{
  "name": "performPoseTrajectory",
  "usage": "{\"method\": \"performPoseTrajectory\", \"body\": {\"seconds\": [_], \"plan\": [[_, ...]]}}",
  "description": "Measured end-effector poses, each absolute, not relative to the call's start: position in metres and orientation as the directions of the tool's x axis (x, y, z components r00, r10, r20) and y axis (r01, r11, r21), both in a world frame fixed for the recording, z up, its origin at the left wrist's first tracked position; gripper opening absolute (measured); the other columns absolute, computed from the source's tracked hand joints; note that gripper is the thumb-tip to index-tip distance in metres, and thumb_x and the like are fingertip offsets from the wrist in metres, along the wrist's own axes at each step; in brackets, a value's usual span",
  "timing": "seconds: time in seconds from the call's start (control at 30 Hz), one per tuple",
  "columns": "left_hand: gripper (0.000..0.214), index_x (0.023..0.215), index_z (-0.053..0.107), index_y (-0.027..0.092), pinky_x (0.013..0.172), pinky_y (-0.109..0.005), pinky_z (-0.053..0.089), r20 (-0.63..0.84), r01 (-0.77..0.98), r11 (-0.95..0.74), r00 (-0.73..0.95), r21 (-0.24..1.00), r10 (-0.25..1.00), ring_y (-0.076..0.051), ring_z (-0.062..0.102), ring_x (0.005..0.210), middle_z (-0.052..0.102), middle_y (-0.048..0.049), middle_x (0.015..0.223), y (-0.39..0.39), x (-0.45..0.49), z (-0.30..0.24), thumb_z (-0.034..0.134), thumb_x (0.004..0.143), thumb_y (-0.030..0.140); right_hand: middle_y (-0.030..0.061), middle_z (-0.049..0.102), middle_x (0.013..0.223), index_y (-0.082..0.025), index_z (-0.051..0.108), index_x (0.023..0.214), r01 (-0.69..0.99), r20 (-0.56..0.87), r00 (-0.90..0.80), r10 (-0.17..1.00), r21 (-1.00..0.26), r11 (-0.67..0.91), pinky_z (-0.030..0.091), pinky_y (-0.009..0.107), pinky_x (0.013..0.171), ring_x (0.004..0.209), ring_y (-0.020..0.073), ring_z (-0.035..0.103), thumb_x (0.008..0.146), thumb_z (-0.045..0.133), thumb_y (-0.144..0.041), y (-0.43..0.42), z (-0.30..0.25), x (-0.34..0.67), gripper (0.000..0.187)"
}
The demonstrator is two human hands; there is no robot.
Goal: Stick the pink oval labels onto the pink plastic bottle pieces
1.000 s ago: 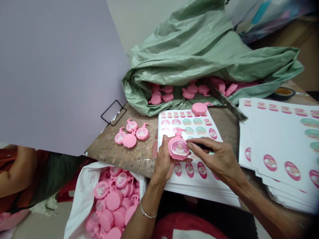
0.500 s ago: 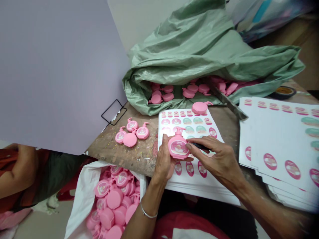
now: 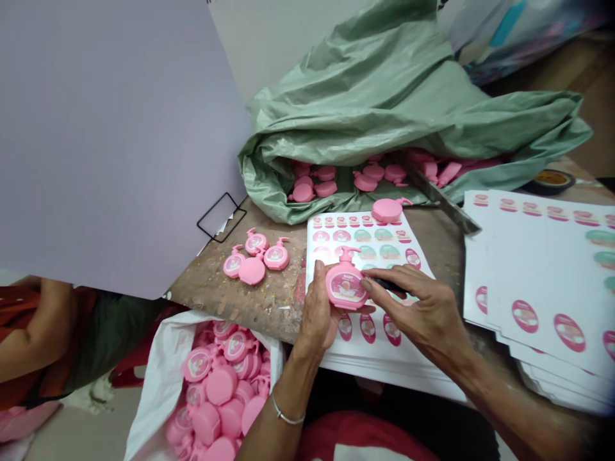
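The left hand (image 3: 317, 314) closes around a pink bottle-shaped piece (image 3: 346, 285), which is above a label sheet (image 3: 358, 339). The right hand (image 3: 423, 314) pinches a black tool (image 3: 387, 285) just beside the piece, at its 3 o'clock.

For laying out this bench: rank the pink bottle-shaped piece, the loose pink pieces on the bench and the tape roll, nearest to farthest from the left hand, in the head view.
1. Pink bottle-shaped piece: held in the left hand, at its right.
2. Loose pink pieces: on the wooden bench, to the hand's left.
3. Tape roll: far right, at the back.
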State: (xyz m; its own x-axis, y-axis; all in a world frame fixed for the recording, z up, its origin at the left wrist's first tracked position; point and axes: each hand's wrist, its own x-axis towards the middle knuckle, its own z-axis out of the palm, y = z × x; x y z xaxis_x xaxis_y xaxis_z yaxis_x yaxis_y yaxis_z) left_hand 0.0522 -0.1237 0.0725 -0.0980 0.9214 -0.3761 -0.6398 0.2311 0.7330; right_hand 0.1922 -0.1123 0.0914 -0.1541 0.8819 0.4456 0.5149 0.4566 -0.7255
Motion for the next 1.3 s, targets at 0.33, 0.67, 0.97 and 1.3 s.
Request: {"method": "performPoseTrajectory", "body": {"seconds": [0.33,0.67,0.97,1.3], "plan": [[0.045,0.105,0.068,0.016,0.070,-0.030,0.059,-0.388,-0.651,0.237,-0.096,0.721,0.917,-0.023,0.069,0.091,0.072,-0.0089,0.095,-0.1237,0.0526,0.0758,0.054,0.087,0.054,0.0046,0.074,0.082,-0.022,0.073,0.085,0.479,0.419,-0.110,0.901,-0.772,0.417,0.052,0.032,0.066,0.074,0.0192,0.066,0.081,0.066,-0.031,-0.1123,0.0942,0.1918,0.012],[0.047,0.107,0.066,0.011,0.070,-0.034,0.060,-0.372,-0.648,0.276,-0.012,0.710,0.928,-0.023,0.069,0.088,0.072,-0.0106,0.094,-0.1249,0.0531,0.0789,0.044,0.092,0.051,0.0020,0.074,0.081,-0.023,0.074,0.084,0.427,0.308,-0.084,0.948,-0.848,0.313,0.051,0.025,0.059,0.070,0.0152,0.065,0.079,0.068,-0.033,-0.1111,0.0934,0.1951,0.013],[0.041,0.108,0.066,0.015,0.073,-0.033,0.060,-0.382,-0.670,0.247,-0.058,0.700,0.922,-0.021,0.069,0.089,0.072,-0.0081,0.096,-0.1234,0.0537,0.0770,0.047,0.093,0.047,0.0029,0.073,0.081,-0.022,0.073,0.083,0.459,0.375,-0.088,0.923,-0.807,0.372,0.052,0.029,0.064,0.074,0.0171,0.066,0.079,0.068,-0.031,-0.1114,0.0936,0.1938,0.011],[0.047,0.102,0.068,0.014,0.073,-0.032,0.059,-0.388,-0.640,0.262,-0.061,0.722,0.920,-0.023,0.069,0.091,0.072,-0.0093,0.094,-0.1247,0.0539,0.0765,0.050,0.088,0.055,0.0034,0.073,0.082,-0.021,0.072,0.085,0.502,0.445,-0.125,0.887,-0.742,0.444,0.052,0.033,0.069,0.074,0.0180,0.066,0.081,0.067,-0.030,-0.1116,0.0911,0.1939,0.011]]}}
